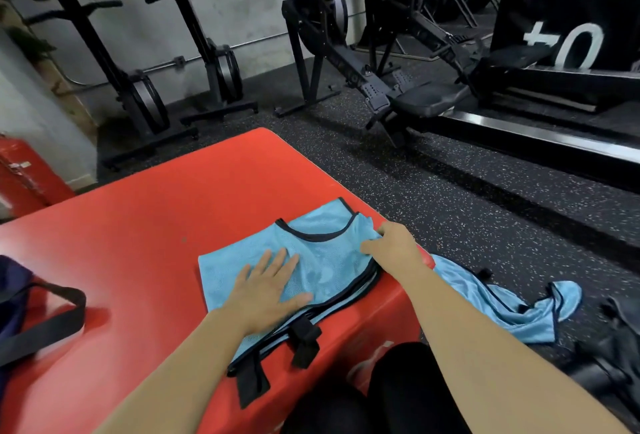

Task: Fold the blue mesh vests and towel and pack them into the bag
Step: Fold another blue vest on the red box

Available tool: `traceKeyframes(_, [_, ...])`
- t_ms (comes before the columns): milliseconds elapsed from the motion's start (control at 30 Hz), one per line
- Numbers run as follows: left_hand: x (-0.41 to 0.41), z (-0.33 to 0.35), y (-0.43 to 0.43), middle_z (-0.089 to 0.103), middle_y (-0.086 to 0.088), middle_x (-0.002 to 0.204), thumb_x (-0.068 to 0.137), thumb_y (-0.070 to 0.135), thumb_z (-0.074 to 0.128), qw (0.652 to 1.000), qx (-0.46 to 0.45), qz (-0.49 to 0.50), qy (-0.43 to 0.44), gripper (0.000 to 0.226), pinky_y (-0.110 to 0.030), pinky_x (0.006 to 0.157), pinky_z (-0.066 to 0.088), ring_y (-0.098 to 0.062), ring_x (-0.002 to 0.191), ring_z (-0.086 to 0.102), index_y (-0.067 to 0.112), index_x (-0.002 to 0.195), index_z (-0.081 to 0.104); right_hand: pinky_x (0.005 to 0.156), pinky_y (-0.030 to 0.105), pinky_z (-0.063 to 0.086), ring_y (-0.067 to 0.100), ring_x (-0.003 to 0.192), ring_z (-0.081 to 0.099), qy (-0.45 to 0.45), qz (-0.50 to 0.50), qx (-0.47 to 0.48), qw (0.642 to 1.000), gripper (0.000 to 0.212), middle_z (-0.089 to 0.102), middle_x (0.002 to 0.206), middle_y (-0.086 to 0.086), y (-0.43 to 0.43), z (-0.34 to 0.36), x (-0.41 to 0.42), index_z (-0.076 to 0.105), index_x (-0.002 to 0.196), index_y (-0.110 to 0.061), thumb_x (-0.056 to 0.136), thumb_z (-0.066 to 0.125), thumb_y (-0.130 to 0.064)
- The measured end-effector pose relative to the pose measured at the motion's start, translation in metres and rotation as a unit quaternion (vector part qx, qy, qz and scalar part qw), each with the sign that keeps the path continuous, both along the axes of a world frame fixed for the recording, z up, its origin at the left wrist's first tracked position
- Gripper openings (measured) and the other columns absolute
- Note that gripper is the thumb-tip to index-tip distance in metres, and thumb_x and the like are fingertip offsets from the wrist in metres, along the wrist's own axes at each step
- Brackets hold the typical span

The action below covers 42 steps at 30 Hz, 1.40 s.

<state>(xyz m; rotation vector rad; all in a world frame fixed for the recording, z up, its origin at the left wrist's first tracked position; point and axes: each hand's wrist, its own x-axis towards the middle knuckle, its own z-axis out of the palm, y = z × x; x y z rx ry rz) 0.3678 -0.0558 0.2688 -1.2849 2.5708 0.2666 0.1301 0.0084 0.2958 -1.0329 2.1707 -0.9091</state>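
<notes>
Head view – blue vest (pixel 311 260) lay on the red pad (pixel 156 225), close to its near right corner, several dark-trimmed layers showing at the edge. Left hand (pixel 270 283) was spread flat on the mesh, fingers straight, pinning it and gripping nothing. Right hand (pixel 391 244) was bent over the vest's right shoulder edge, fingers and thumb seemingly pinching the fabric. Black straps (pixel 304 340) hung over the pad's front. A second vest (pixel 502 298) trailed on the floor just right of the pad. Bag (pixel 20 312) sat on the pad well to the left. No towel could be picked out for certain.

Risk, as judged – slick mesh so near the corner could slide off if the flat palm lifted, and the dangling straps could drag the layers askew
</notes>
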Motion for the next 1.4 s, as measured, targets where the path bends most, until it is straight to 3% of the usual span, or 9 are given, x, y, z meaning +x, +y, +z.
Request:
traceKeyframes(233, [-0.014,0.028,-0.005,0.025,0.006,0.160,0.069,0.078,0.045,0.994,0.027,0.060,0.086,0.097,-0.043,0.118,0.024,-0.015,0.146,0.025,0.030,0.152,0.029,0.072,0.039,0.051,0.021,0.074,0.048,-0.184,-0.111,-0.020,0.976,0.040,0.047,0.081,0.000,-0.009,0.008,-0.001,0.043,0.100,-0.016,0.074,0.071,-0.007])
traceKeyframes(333, [-0.032,0.040,-0.007,0.060,0.004,0.132,0.088,0.042,0.067,0.935,0.076,0.164,0.305,0.048,-0.035,0.104,0.044,-0.012,0.119,0.056,0.021,0.130,0.058,0.063,0.033,0.047,0.022,0.072,0.047,-0.343,-0.170,-0.043,0.923,0.025,0.050,0.085,0.009,-0.007,0.015,-0.004,0.052,0.094,-0.007,0.077,0.070,-0.004])
traceKeyframes(467, [-0.063,0.057,-0.006,0.067,0.003,0.085,0.088,0.018,0.069,0.863,0.142,0.241,0.421,0.005,-0.022,0.067,0.048,-0.013,0.078,0.059,0.018,0.092,0.071,0.064,0.031,0.045,0.023,0.072,0.047,-0.333,-0.183,-0.066,0.923,0.027,0.053,0.084,0.011,-0.004,0.008,-0.006,0.061,0.099,-0.002,0.073,0.070,0.001])
traceKeyframes(633, [-0.109,0.068,-0.008,0.075,-0.013,0.081,0.084,0.021,0.067,0.859,0.188,0.292,0.376,0.017,-0.033,0.067,0.048,-0.020,0.069,0.058,0.013,0.068,0.065,0.088,0.031,0.049,0.022,0.098,0.061,-0.146,-0.122,-0.086,0.978,0.061,0.062,0.120,0.007,-0.008,0.010,0.008,0.054,0.133,-0.013,0.075,0.074,-0.010])
traceKeyframes(767, [-0.137,0.075,-0.014,0.074,-0.006,0.072,0.076,0.050,0.072,0.840,0.244,0.342,0.343,0.042,-0.030,0.079,0.054,-0.020,0.075,0.067,0.010,0.088,0.068,0.097,0.040,0.047,0.024,0.114,0.059,-0.081,-0.064,-0.100,0.990,0.069,0.062,0.125,0.006,-0.011,0.006,0.017,0.045,0.140,-0.016,0.077,0.074,-0.021])
traceKeyframes(900, [-0.144,0.079,-0.015,0.058,-0.001,0.062,0.057,0.053,0.080,0.875,0.167,0.351,0.287,0.046,-0.031,0.075,0.052,-0.018,0.064,0.056,0.015,0.071,0.058,0.104,0.042,0.043,0.018,0.118,0.058,-0.131,-0.013,-0.115,0.985,0.100,0.061,0.124,-0.003,-0.013,0.000,0.017,0.030,0.149,-0.020,0.066,0.084,-0.031])
traceKeyframes(1033, [-0.147,0.078,-0.014,0.057,0.002,0.071,0.068,0.044,0.070,0.915,0.072,0.351,0.186,0.031,-0.048,0.103,0.038,-0.023,0.086,0.060,0.019,0.073,0.053,0.111,0.049,0.033,0.014,0.105,0.065,-0.223,0.025,-0.114,0.968,0.120,0.072,0.088,-0.013,-0.015,-0.008,0.018,0.020,0.152,-0.028,0.045,0.072,-0.042])
traceKeyframes(1233, [-0.128,0.075,-0.015,0.055,-0.001,0.070,0.075,0.021,0.061,0.918,0.022,0.347,0.190,0.013,-0.046,0.099,0.038,-0.028,0.082,0.057,0.015,0.071,0.050,0.113,0.050,0.028,0.017,0.095,0.067,-0.236,0.026,-0.121,0.964,0.093,0.074,0.079,-0.004,-0.003,-0.010,0.005,0.042,0.140,-0.026,0.048,0.051,-0.032])
traceKeyframes(1400, [-0.069,0.098,-0.015,0.045,-0.007,0.061,0.076,0.011,0.072,0.814,0.094,0.394,0.416,0.028,-0.027,0.054,0.031,-0.021,0.055,0.041,0.009,0.063,0.048,0.111,0.045,0.032,0.016,0.106,0.062,-0.140,0.084,-0.119,0.979,0.053,0.072,0.101,-0.006,0.000,0.012,0.017,0.058,0.122,-0.033,0.069,0.059,-0.035])
